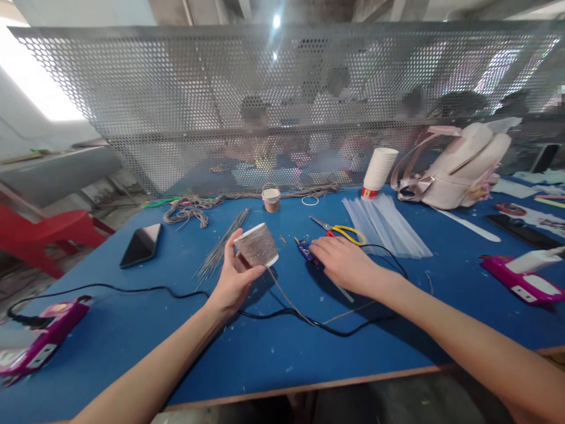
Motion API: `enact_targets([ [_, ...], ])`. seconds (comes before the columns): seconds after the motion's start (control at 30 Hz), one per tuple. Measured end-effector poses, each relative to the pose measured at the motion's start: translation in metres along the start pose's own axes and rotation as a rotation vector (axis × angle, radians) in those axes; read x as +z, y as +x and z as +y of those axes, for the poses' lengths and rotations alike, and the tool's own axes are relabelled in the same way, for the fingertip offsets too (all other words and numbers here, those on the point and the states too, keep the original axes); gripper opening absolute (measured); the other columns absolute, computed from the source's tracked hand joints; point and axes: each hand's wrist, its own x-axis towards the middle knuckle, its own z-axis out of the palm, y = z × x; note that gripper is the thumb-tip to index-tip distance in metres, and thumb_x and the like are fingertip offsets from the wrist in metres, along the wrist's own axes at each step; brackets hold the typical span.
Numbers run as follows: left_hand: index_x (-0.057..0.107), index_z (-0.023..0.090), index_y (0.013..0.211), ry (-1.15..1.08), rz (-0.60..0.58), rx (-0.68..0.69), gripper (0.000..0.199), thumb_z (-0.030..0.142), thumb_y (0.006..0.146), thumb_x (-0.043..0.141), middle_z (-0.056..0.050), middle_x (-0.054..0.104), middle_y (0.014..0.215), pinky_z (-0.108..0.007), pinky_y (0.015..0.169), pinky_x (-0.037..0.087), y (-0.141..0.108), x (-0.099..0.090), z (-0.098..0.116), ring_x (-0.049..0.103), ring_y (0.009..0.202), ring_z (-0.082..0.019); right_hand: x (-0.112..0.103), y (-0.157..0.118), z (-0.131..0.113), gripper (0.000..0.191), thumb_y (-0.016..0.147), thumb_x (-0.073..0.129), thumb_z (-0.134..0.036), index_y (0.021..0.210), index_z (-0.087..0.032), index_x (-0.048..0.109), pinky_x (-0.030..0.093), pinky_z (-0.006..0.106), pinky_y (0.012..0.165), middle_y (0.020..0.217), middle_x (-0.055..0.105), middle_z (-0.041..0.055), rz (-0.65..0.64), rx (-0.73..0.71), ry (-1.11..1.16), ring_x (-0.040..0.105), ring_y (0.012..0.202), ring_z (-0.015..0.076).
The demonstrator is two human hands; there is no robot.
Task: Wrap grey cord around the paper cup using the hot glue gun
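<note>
grey cord-wrapped cup with white rims [256, 245] between left hand's [233, 277] thumb and fingers at centre of frame, right hand [348, 262] closed over blue glue gun [305, 250] on blue bench [265, 359], right of cup

There are two power strips [521, 282], one backpack [463, 165], one stack of cups [380, 171], one small bucket [271, 201], one string-wrapped piece [257, 246], one pair of scissors [324, 224].
</note>
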Motion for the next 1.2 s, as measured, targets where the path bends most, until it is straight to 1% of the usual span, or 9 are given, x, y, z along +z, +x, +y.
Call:
enact_targets([
  [0.1, 0.044, 0.035, 0.129, 0.004, 0.006, -0.01, 0.094, 0.018, 0.049, 0.089, -0.002, 0.063, 0.111, -0.042, 0.1, 0.046, 0.001, -0.001, -0.001, 0.062, 0.108, -0.024, 0.02, 0.002, 0.026, 0.054, 0.073, 0.051, 0.002, 0.126, -0.008, 0.056, 0.042, 0.047, 0.096, 0.134, 0.058, 0.0217, -0.242, 0.115, -0.005, 0.057, 0.119, 0.0325],
  [0.2, 0.044, 0.035, 0.128, 0.001, 0.015, -0.011, 0.093, 0.018, 0.049, 0.089, -0.003, 0.062, 0.116, -0.042, 0.102, 0.045, 0.002, -0.002, -0.003, 0.061, 0.109, -0.023, 0.029, 0.004, 0.031, 0.055, 0.073, 0.048, 0.004, 0.124, -0.012, 0.057, 0.043, 0.042, 0.089, 0.126, 0.063, 0.0169, -0.308, 0.134, 0.025, 0.062, 0.107, 0.0284],
  [0.3, 0.045, 0.035, 0.128, 0.006, 0.005, -0.01, 0.092, 0.019, 0.049, 0.089, -0.003, 0.061, 0.118, -0.042, 0.102, 0.045, 0.002, -0.004, -0.004, 0.061, 0.109, -0.023, 0.03, 0.007, 0.029, 0.041, 0.074, 0.048, 0.002, 0.11, -0.012, 0.061, 0.043, 0.037, 0.079, 0.106, 0.067, 0.0147, -0.252, 0.184, 0.023, 0.064, 0.093, 0.0265],
  [0.4, 0.043, 0.036, 0.13, -0.001, -0.02, -0.016, 0.093, 0.021, 0.051, 0.089, -0.003, 0.062, 0.116, -0.042, 0.102, 0.044, 0.002, -0.005, -0.005, 0.061, 0.109, -0.023, 0.026, 0.007, 0.028, 0.033, 0.077, 0.049, -0.003, 0.106, -0.012, 0.06, 0.044, 0.036, 0.077, 0.102, 0.065, 0.0156, -0.073, 0.299, 0.1, 0.062, 0.092, 0.0267],
  [0.53, 0.042, 0.036, 0.131, -0.008, -0.029, -0.008, 0.093, 0.018, 0.052, 0.088, -0.003, 0.061, 0.116, -0.043, 0.103, 0.044, 0.001, -0.003, -0.004, 0.06, 0.11, -0.023, 0.015, 0.002, 0.012, 0.02, 0.074, 0.054, -0.012, 0.092, -0.017, 0.058, 0.049, 0.032, 0.067, 0.086, 0.065, 0.0072, 0.221, 0.489, 0.523, 0.063, 0.075, 0.0211],
  [0.6, 0.042, 0.036, 0.129, -0.004, -0.011, 0.005, 0.09, 0.017, 0.053, 0.087, -0.003, 0.061, 0.114, -0.045, 0.103, 0.044, 0.0, -0.003, -0.004, 0.061, 0.109, -0.023, 0.006, 0.0, -0.007, 0.008, 0.076, 0.052, -0.018, 0.083, -0.02, 0.056, 0.047, 0.028, 0.055, 0.069, 0.061, 0.0008, 0.222, 0.539, 0.792, 0.058, 0.057, 0.0163],
  [0.7, 0.043, 0.036, 0.126, -0.004, 0.019, 0.016, 0.087, 0.016, 0.053, 0.086, -0.001, 0.061, 0.109, -0.044, 0.102, 0.045, 0.001, -0.002, -0.004, 0.062, 0.105, -0.022, -0.007, -0.004, -0.037, 0.005, 0.079, 0.052, -0.021, 0.081, -0.02, 0.057, 0.045, 0.025, 0.05, 0.066, 0.061, -0.0012, 0.141, 0.507, 1.021, 0.055, 0.051, 0.0129],
  [0.9, 0.041, 0.035, 0.123, 0.009, 0.019, 0.04, 0.084, 0.017, 0.055, 0.085, 0.0, 0.06, 0.109, -0.04, 0.098, 0.046, -0.001, 0.0, -0.005, 0.062, 0.103, -0.02, -0.016, -0.004, -0.06, 0.013, 0.079, 0.052, -0.023, 0.067, -0.021, 0.048, 0.036, 0.023, 0.049, 0.059, 0.052, -0.0033, 0.142, 0.424, 0.931, 0.041, 0.051, 0.01],
  [1.2, 0.039, 0.034, 0.123, 0.063, 0.033, 0.061, 0.083, 0.017, 0.055, 0.085, 0.0, 0.057, 0.109, -0.042, 0.099, 0.045, -0.002, 0.004, -0.007, 0.062, 0.103, -0.021, -0.007, -0.004, -0.059, 0.014, 0.079, 0.051, -0.023, 0.066, -0.021, 0.046, 0.037, 0.023, 0.051, 0.059, 0.053, -0.0024, 0.131, 0.419, 0.878, 0.044, 0.051, 0.0109],
])
